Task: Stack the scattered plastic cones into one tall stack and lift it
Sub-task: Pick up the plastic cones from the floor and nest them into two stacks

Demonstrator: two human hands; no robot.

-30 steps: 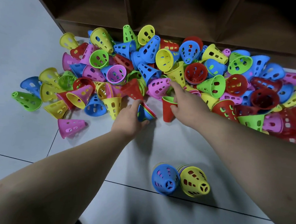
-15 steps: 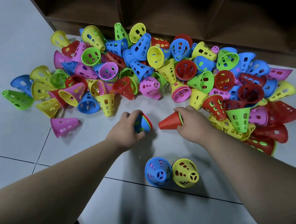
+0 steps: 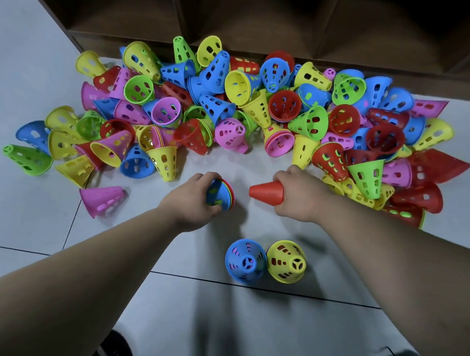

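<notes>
Surface: pale grey tiled floor point(image 3: 32, 234), in front of a dark brown wooden shelf unit point(image 3: 238, 18).

Left hand point(image 3: 196, 200): fingers point(image 3: 210, 177) curled round a short nested stack of perforated plastic cones point(image 3: 222, 192), which is held just above the floor. The outermost cone is blue, and red, green and yellow rims are seen at the open end. The open end is turned to the right. The number of cones in it cannot be read for certain; about four is likely.

Right hand point(image 3: 296, 195): fingers wrapped round the wide end of a red plastic cone point(image 3: 266, 192), which is held on its side. The narrow tip is pointed left, at the mouth of the held stack. A small gap is seen between tip and mouth; no contact is made.

Nearer the person, two upright stacks are stood on the floor, tips up: a blue-topped stack point(image 3: 246, 261) and a yellow-topped stack point(image 3: 286, 260). They are touching side by side, with further rims showing between them.

A heap of loose perforated plastic cones point(image 3: 260, 110), in blue, yellow, green, red and pink, is spread along the foot of the shelf unit, beyond both hands. Most are lying tipped over; some are partly nested.

A single pink plastic cone point(image 3: 101, 200) is lying on its side, apart from the heap, to the left of the left hand.
</notes>
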